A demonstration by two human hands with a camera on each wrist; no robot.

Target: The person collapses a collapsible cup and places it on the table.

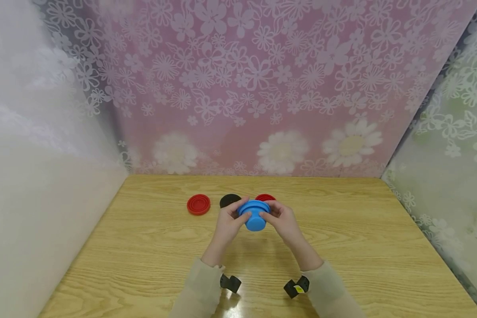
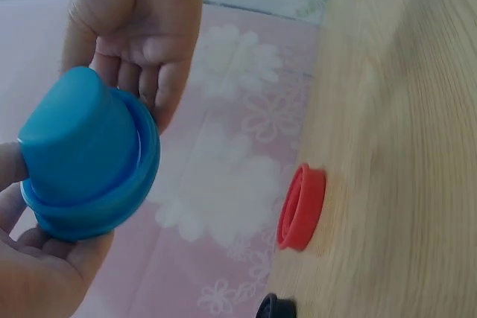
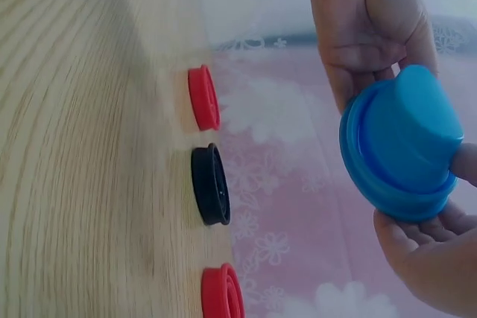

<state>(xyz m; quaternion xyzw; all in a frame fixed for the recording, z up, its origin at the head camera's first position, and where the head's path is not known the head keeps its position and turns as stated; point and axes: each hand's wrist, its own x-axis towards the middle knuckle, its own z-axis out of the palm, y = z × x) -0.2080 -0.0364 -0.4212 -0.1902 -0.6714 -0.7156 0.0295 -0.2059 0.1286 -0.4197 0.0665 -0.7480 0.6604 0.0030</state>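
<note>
A blue collapsible cup (image 1: pixel 256 223), partly popped out, is held above the table between both hands, its small rounded base facing back toward the wearer. My left hand (image 1: pixel 225 225) grips the rim from the left, with the thumb on the cup's wall. From the other side my right hand (image 1: pixel 288 225) pinches the rim in the same way, its thumb near the base. Both wrist views show the cup's wide ringed rim and smooth wall; its inside is hidden. Beyond the hands lie a black collapsed cup (image 3: pixel 210 185) and a red collapsed cup (image 2: pixel 302 208), both partly covered in the head view.
Another red collapsed cup (image 1: pixel 198 204) lies flat to the left on the wooden table (image 1: pixel 151 265). A pink floral backdrop (image 1: pixel 230 110) rises behind the table, with pale panels at both sides. Dark camera mounts (image 1: pixel 230 283) sit at the wrists.
</note>
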